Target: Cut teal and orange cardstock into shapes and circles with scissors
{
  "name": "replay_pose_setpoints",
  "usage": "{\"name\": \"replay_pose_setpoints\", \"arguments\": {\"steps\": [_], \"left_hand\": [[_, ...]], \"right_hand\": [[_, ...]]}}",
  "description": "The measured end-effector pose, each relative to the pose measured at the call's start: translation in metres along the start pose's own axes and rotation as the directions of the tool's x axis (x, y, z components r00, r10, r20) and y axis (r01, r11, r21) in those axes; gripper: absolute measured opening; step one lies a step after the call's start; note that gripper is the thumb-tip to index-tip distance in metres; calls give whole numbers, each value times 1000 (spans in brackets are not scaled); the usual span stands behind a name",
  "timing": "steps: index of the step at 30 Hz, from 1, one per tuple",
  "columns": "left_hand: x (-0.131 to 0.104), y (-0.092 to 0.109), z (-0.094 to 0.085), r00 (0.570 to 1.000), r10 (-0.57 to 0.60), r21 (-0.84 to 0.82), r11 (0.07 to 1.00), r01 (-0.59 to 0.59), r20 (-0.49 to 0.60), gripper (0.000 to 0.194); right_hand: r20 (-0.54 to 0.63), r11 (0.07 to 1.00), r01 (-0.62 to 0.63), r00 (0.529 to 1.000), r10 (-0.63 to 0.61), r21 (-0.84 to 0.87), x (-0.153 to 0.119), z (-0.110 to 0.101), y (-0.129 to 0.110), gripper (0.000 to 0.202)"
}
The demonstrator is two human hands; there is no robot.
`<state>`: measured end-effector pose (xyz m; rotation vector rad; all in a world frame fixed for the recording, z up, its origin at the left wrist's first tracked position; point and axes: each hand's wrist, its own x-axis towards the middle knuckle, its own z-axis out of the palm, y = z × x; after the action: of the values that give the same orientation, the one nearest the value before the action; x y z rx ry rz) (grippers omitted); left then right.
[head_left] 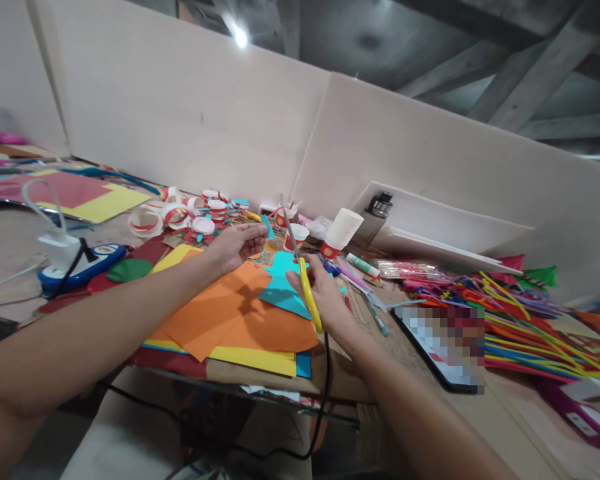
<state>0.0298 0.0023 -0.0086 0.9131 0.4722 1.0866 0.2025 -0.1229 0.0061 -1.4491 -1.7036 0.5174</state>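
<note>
My left hand (240,247) pinches a small turquoise paper piece (267,227) above the table. My right hand (323,287) is closed on yellow-handled scissors (310,293), whose blades point up and away, to the right of the paper piece. Below both hands lie a turquoise sheet (285,293) and several orange sheets (215,313), with yellow paper (260,360) under them. A red and white paper cup (296,237) stands just behind the scissor blades. Whether the blades are fully closed is hard to tell.
Cut cup rings (175,215) crowd the back left. Stacked white cups (343,233), a glue stick (363,265) and a dark-topped bottle (375,217) stand or lie right of centre. Colourful pipe cleaners (525,320) and a phone (435,347) are at right; a blue power strip (85,267) at left.
</note>
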Motion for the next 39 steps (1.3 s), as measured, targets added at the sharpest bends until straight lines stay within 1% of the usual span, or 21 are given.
{"name": "replay_pose_setpoints", "arguments": {"steps": [2,4,8,12,17,25,29,39], "left_hand": [[-2,-1,3,1000,-5,-25,1000,5,8,11],[-4,-2,6,1000,-2,-43,999,2,8,10],[-8,-5,12,1000,1,-82,997,-1,-6,5],[-12,-5,17,999,-6,-96,995,2,-39,3],[-12,-6,18,998,2,-87,996,-8,-69,5],[-13,-8,19,996,-9,-110,994,0,-84,6],[-13,-8,20,997,-17,-124,992,8,-75,6],[-14,-7,22,997,-29,-138,990,20,-67,5]], "right_hand": [[49,1000,5,999,-4,-15,-2,1,2,25],[99,1000,-14,995,13,8,-5,0,2,24],[180,996,-79,981,71,40,-10,1,-4,30],[216,994,-100,972,88,42,-11,1,-8,34],[221,993,-116,970,105,38,-11,1,-8,36],[213,991,-117,972,101,64,-8,5,-2,35],[219,990,-117,971,98,76,-8,5,0,32],[198,992,-108,976,94,60,-7,7,2,36]]}}
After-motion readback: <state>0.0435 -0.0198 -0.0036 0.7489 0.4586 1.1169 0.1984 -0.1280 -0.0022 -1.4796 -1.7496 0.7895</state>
